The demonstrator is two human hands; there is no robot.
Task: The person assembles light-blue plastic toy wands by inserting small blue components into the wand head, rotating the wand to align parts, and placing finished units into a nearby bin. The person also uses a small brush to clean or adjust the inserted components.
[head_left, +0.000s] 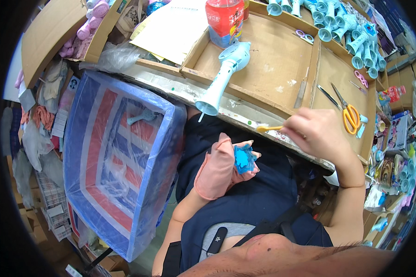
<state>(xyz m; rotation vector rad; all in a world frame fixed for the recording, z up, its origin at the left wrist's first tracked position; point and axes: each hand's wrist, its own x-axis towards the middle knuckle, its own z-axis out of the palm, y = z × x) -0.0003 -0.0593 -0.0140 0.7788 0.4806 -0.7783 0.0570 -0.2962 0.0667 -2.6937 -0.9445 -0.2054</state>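
My left hand (219, 167), partly covered by a pink glove with bare fingertips, is closed around a small blue piece (245, 158). That piece has a jagged, star-like outline and a brighter blue centre. To the right and above it, my right hand (315, 134) pinches a thin yellow stick (268, 129), whose rounded tip points left toward the blue piece without touching it. A light blue trumpet-shaped toy part (222, 81) lies across the cardboard tray's edge, its flared end overhanging the table edge near my hands.
Scissors with orange handles (351, 121) and a knife (303, 87) lie in the cardboard trays (263, 60). A red-labelled bottle (225, 23) stands behind. Several light blue toy parts (330, 18) pile up far right. A plastic-lined striped bin (94, 161) stands at left.
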